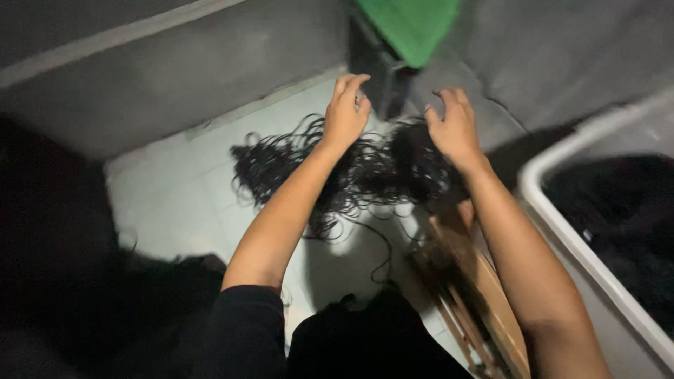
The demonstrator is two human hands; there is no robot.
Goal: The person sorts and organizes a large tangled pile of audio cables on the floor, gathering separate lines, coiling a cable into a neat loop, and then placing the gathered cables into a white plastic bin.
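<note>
A tangled heap of thin black strands [281, 168], like hair or cord, lies spread on the pale tiled floor [175, 203]. Both my arms reach out over it. My left hand [345, 112] hovers above the heap's middle with its fingers curled loosely and nothing visibly in them. My right hand [453, 126] is beside it, to the right, fingers apart and bent, above the densest dark clump [414, 161]. Whether either hand pinches a strand is too blurred to tell.
A white tub [562, 217] holding dark material stands at the right. A wooden frame [484, 302] leans below my right arm. A green bin [411, 24] stands at the far wall. Grey walls close in at the back; dark cloth lies at lower left.
</note>
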